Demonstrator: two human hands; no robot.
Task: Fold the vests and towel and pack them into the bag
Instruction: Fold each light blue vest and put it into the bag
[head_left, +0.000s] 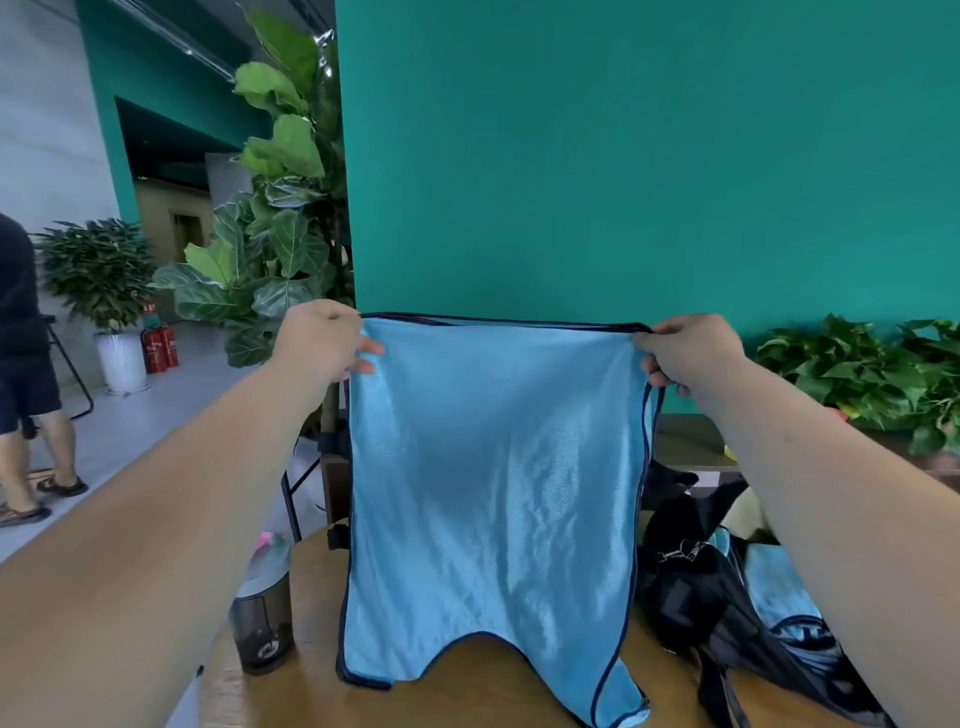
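Observation:
A light blue vest (493, 483) with dark navy trim hangs upside down in front of me, its hem stretched flat at the top and its shoulder straps touching the wooden table (467, 696). My left hand (322, 340) pinches the hem's left corner. My right hand (691, 353) grips the right corner. A black bag (691, 592) lies on the table to the right, partly behind my right forearm. More light blue fabric (779, 592) lies at the bag, whether in it or on it I cannot tell.
A dark tumbler (262, 618) stands on the table's left side. A teal wall fills the background. Big leafy plants (275, 208) stand at left, low greenery (872, 379) at right. A person (26, 364) stands far left near red fire extinguishers (160, 348).

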